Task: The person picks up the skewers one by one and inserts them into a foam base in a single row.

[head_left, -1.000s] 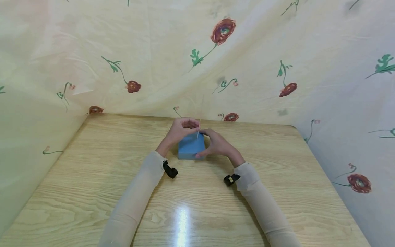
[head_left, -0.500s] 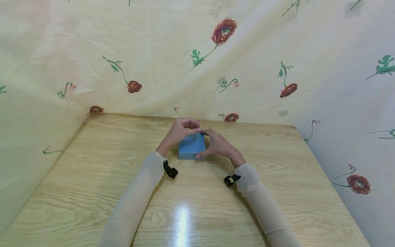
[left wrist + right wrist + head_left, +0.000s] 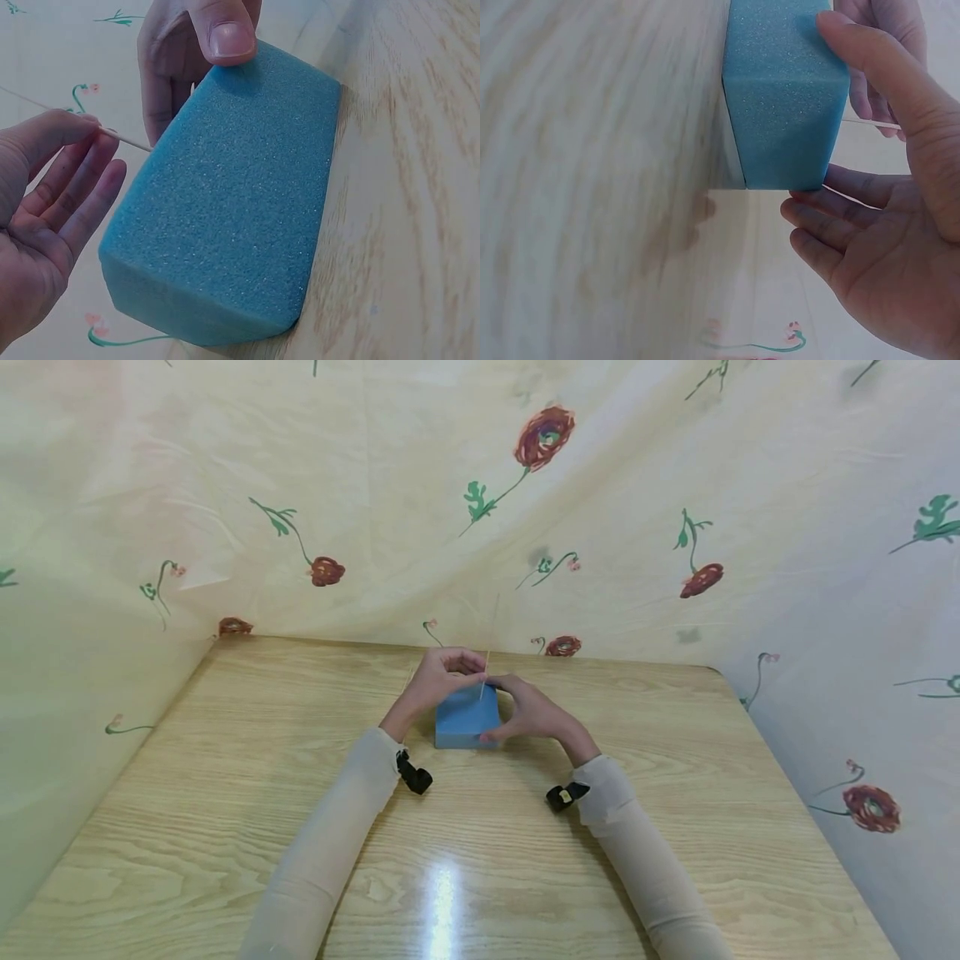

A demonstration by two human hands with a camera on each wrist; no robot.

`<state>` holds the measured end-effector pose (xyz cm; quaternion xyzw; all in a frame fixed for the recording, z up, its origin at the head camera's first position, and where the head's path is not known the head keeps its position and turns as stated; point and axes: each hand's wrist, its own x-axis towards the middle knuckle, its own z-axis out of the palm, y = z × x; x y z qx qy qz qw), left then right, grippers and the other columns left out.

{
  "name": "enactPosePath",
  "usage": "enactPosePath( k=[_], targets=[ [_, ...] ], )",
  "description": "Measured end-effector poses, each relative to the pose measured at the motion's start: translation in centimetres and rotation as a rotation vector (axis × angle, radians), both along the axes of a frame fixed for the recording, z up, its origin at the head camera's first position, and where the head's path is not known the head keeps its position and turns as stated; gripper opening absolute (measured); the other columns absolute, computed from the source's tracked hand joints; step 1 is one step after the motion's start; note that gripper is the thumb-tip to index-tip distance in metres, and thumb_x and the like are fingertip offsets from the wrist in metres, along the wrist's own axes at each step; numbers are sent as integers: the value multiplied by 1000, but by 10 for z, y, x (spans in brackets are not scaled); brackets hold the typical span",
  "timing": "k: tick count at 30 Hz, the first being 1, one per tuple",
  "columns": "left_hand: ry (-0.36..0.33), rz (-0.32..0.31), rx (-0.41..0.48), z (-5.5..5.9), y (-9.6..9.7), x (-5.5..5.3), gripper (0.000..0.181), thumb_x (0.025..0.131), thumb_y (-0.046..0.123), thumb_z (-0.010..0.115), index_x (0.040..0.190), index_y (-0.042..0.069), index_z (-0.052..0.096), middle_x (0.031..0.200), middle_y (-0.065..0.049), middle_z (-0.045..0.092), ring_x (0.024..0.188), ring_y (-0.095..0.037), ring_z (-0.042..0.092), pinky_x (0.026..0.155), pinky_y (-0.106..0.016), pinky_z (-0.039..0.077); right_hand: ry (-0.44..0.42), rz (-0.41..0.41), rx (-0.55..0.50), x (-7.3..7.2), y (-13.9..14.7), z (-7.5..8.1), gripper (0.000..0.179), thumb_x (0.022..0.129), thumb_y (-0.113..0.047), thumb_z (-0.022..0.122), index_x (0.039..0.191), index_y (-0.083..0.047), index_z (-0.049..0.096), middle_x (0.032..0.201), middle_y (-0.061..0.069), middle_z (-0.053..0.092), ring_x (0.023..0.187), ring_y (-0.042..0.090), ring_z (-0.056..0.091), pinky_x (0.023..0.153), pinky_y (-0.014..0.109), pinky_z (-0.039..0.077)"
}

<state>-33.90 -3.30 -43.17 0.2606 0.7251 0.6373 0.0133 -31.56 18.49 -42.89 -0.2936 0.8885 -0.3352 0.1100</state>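
A blue foam block (image 3: 467,717) lies on the wooden table near its far side. My left hand (image 3: 441,677) is over the block's far part and pinches a thin wooden skewer (image 3: 129,140) between thumb and fingers. In the head view the skewer stands nearly upright. Its lower end meets the block's top in the left wrist view, where I cannot tell whether it is stuck in the foam. My right hand (image 3: 531,710) grips the block's right side. Its thumb (image 3: 231,41) presses the near face, with the fingers round the far side.
Partly hidden behind the left hand, a few thin pale sticks (image 3: 409,677) show at the block's left. A flower-patterned cloth (image 3: 375,527) hangs behind the wooden table (image 3: 300,710) and along its sides. Black wrist cameras (image 3: 415,774) sit on both sleeves.
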Motion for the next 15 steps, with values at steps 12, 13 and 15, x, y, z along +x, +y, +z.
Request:
enactPosePath(
  k=[12,13,15],
  targets=[
    [5,-7,-5,-1,-1,-2,16,92,8,75,106,0,75,101,-15,75,88,-15,71,81,-28,60,-13,-30,-9,0,-3,0,100,74,-30,93,154,-3,40,156,15,46,145,35,44,120,53,37],
    [5,-7,-6,-1,-1,-2,16,93,8,75,106,0,75,101,-15,75,88,-15,71,81,-28,60,-15,-32,-9,1,-3,0,100,74,-30,93,154,-3,40,156,15,46,145,36,43,120,53,37],
    [2,-9,-6,-1,-1,-2,16,93,8,75,106,1,75,101,-15,75,89,-16,71,81,-29,60,-17,-37,-9,1,-2,0,99,75,-30,93,154,-3,40,156,15,46,145,36,43,119,53,37]
  ],
)
